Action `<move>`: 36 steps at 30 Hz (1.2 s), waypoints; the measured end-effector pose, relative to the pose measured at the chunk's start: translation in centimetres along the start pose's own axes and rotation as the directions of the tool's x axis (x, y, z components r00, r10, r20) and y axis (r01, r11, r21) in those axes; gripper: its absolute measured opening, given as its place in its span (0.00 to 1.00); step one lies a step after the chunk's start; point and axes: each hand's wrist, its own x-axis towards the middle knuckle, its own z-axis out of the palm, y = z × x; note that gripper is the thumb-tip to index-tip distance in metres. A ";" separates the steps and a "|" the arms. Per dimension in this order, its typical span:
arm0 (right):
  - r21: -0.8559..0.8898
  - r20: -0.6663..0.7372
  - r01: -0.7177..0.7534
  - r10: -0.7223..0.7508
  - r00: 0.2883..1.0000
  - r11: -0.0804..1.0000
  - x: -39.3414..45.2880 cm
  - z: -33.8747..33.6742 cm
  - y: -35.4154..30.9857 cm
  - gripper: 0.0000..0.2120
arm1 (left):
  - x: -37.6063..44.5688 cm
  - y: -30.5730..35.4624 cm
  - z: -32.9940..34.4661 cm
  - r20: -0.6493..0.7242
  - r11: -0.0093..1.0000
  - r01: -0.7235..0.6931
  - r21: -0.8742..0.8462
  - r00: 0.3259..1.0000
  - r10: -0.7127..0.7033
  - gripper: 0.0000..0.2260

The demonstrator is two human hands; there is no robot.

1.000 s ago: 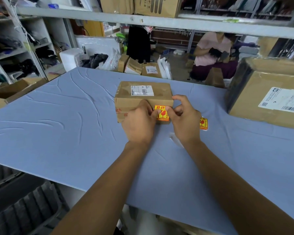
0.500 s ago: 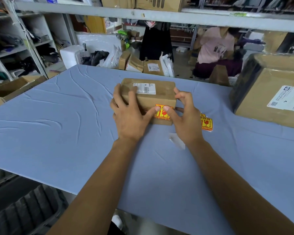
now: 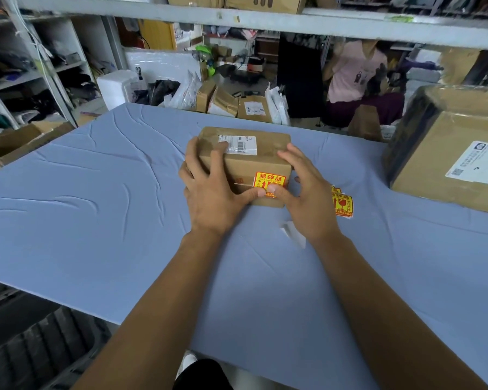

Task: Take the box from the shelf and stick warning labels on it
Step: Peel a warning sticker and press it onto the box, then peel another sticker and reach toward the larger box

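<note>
A small brown cardboard box (image 3: pixel 254 164) with a white shipping label on top sits on the blue table (image 3: pixel 96 220). A yellow and red warning label (image 3: pixel 269 180) is stuck on its near face. My left hand (image 3: pixel 212 192) grips the box's left side, fingers over the top, thumb on the label's lower edge. My right hand (image 3: pixel 307 198) is at the box's right corner, its thumb pressed on the label and its fingers spread. A stack of spare warning labels (image 3: pixel 343 205) lies on the table just right of my right hand.
A large taped carton (image 3: pixel 448 153) stands at the right. A white scrap of backing paper (image 3: pixel 293 233) lies near my right wrist. A seated person (image 3: pixel 358 80) and several parcels are beyond the far edge. Shelving stands at the left, with a shelf beam overhead.
My left hand moved from the box's near face up over its left side and top. The right fingers opened out, the thumb staying on the label. The view shifted a little.
</note>
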 end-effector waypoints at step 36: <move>-0.128 0.164 -0.156 0.176 0.971 0.979 -9.5 -4.7 -3.1 0.01 | -9.3 3.3 -2.7 0.513 0.931 -0.362 -0.049 0.791 0.334 0.13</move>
